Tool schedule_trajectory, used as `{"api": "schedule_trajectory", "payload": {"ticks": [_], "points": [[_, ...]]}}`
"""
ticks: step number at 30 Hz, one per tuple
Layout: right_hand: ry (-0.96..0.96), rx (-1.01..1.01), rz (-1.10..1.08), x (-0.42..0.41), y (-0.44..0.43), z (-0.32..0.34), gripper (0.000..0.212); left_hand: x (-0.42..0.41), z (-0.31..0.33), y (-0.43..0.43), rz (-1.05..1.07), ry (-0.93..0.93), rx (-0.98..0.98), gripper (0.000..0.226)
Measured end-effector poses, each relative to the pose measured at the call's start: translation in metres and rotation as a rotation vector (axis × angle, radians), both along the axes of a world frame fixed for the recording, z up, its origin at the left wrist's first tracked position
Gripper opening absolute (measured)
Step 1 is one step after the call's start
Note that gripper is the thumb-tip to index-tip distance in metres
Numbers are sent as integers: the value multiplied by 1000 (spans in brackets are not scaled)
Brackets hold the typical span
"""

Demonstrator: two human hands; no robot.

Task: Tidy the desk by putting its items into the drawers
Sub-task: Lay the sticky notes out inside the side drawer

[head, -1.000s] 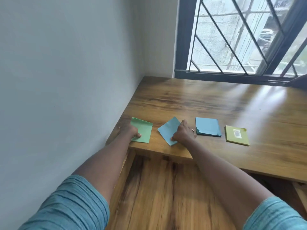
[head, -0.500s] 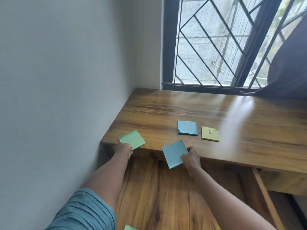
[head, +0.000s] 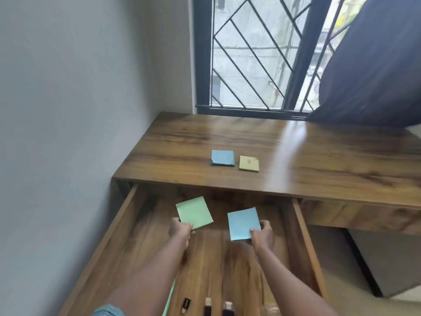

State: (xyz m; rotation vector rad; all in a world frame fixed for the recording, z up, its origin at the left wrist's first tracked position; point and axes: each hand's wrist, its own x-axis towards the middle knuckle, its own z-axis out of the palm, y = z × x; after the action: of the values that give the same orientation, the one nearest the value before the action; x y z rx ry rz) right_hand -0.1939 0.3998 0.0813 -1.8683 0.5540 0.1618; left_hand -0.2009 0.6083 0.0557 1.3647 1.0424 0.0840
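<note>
**Fingers (head: 264,223) pinch a pad in each hand over the open drawer (head: 304,238)**

The left hand (head: 181,231) has thumb and fingers clamped on the near corner of the green pad (head: 194,212). The right hand (head: 262,234) pinches the near right corner of the light-blue pad (head: 243,223) the same way. Both pads are held flat and face up over the drawer's far half, just below the front edge of the desk (head: 307,142), green toward the left wall and blue toward the right. Whether they touch the drawer floor I cannot tell.

The corner grip probably lets each pad be laid flat and the fingers slide away. Keeping them far back likely spares the small dark items (head: 207,307) at the drawer's near edge. A darker blue pad (head: 222,158) and a yellow pad (head: 249,163) lie side by side near the desk's front edge, not yet put away.
</note>
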Motion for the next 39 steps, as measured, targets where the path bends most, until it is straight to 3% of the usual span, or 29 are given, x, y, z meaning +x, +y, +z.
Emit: {"api": "schedule_trajectory", "payload": {"ticks": [5, 10, 15, 18, 20, 23, 29, 36, 39], "points": [[81, -90, -115, -32, -52, -26, 39, -26, -18, -67, -214, 120, 41, 37], [158, -218, -120, -56, -76, -44, 35, -40, -21, -107, -411, 241, 225, 39], [159, -354, 8, -70, -80, -49, 43, -48, -24, -132, -527, 402, 445, 38], [106, -629, 127, -80, -70, -53, 53, -54, -24, -146, -490, 412, 558, 56], [64, -663, 216, -83, -63, -59, 60, -57, -28, -152, -557, 384, 627, 72], [111, -694, 452, -80, -62, -71, 57, -59, -38, -154, -743, 375, 726, 74], [170, -705, 527, -73, -67, -76, 53, -61, -47, -157, -856, 385, 690, 69], [147, -727, 509, -67, -69, -76, 58, -63, -34, -162, -709, 288, 557, 61], [148, -735, 512, -68, -68, -75, 58, -65, -35, -159, -733, 280, 614, 62]]}}
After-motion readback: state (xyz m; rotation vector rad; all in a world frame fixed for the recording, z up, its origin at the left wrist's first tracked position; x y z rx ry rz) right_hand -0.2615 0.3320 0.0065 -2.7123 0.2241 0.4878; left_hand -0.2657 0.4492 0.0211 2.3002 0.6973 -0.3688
